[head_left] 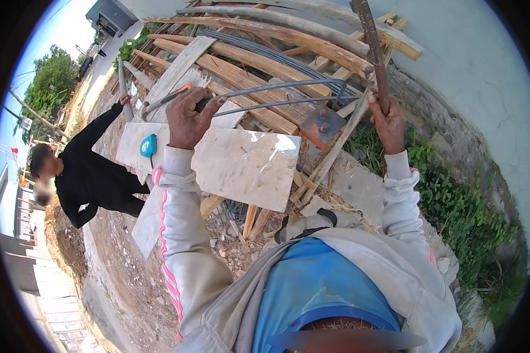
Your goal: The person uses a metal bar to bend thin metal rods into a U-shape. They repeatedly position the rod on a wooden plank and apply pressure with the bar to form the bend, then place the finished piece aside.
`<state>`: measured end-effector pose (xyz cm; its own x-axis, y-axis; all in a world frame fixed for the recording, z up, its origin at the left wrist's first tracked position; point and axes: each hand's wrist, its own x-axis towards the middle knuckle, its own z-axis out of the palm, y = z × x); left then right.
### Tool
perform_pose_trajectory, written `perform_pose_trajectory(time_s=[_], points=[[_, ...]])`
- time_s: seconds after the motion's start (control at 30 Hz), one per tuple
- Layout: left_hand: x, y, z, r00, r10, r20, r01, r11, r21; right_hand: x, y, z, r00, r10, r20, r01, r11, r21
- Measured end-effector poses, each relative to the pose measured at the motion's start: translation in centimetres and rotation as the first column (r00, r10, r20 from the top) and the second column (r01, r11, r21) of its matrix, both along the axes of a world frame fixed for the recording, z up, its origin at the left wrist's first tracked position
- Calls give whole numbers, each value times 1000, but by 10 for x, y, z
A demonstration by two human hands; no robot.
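while the fingers of the left hand point(191, 117) are curled shut about a bent grey steel rod point(288, 83), those of the right hand point(387, 125) wrap a rusty metal bar point(373, 47). the rod extends from the left hand toward the bar, its far bend near an orange, bolted metal block point(317, 130). farther out appear a teal tape measure point(148, 145) on a pale board point(247, 167), timber beams point(235, 70) and a black-clad person point(94, 159).
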<state>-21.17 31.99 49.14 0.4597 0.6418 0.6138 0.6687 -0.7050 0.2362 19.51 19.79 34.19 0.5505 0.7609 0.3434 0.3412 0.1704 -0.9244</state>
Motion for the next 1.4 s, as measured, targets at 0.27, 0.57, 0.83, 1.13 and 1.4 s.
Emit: perform_pose_trajectory(time_s=[0.27, 0.57, 0.83, 1.13, 1.4], points=[[21, 15, 7, 987, -147, -65, 149, 988, 28, -5, -25, -26, 972, 221, 81, -229, 968, 103], [19, 33, 37, 883, -220, -416, 325, 924, 202, 10, -21, -19, 893, 430, -129, -449, 862, -236], [13, 89, -8, 866, 35, -499, 62, 982, 177, -52, -40, -25, 841, 365, -400, -458, 874, -165], [11, 115, -127, 991, 36, -129, -73, 954, -290, -50, -26, -19, 942, 281, -185, -317, 926, -206], [12, 99, -153, 998, 33, -49, -47, 948, -316, -58, -29, -30, 960, 251, -123, -270, 947, -174]])
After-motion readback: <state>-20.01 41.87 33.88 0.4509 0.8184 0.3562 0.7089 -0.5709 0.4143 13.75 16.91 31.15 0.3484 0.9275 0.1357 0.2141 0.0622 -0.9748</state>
